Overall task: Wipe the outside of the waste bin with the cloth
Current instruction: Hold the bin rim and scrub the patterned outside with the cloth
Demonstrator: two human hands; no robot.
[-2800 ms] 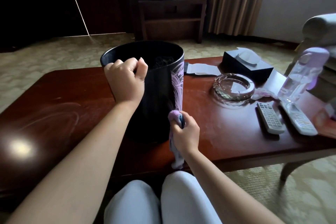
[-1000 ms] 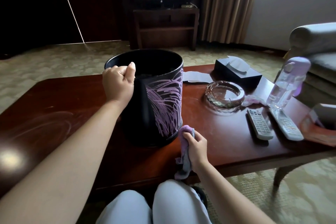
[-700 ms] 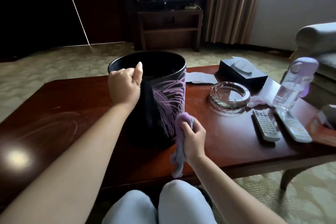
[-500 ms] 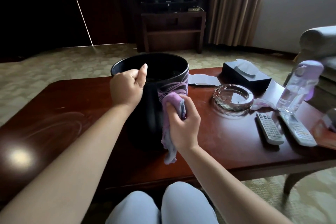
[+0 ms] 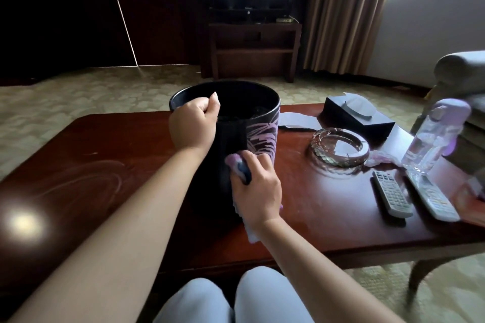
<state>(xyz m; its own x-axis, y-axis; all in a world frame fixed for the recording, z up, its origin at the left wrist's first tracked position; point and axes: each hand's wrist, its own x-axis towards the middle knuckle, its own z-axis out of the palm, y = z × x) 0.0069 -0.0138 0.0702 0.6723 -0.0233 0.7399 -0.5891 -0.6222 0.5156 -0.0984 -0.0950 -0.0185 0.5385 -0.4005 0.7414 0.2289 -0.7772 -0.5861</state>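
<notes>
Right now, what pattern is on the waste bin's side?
Purple brush-like strokes on the black waste bin, head view.

Wooden table (image 5: 341, 217) with bin (image 5: 259, 134), ashtray (image 5: 339, 151), remotes (image 5: 392, 196)

No text, brand or number is showing clearly enough to read. The two remote controls (image 5: 391, 196) on the wooden table (image 5: 105, 155) are carrying rows of buttons, but their markings are too small and blurred. The water bottle (image 5: 430, 139) and the black tissue box (image 5: 359, 118) are showing no readable label. The waste bin (image 5: 259, 136) is bearing only a purple pattern, no letters.
</notes>
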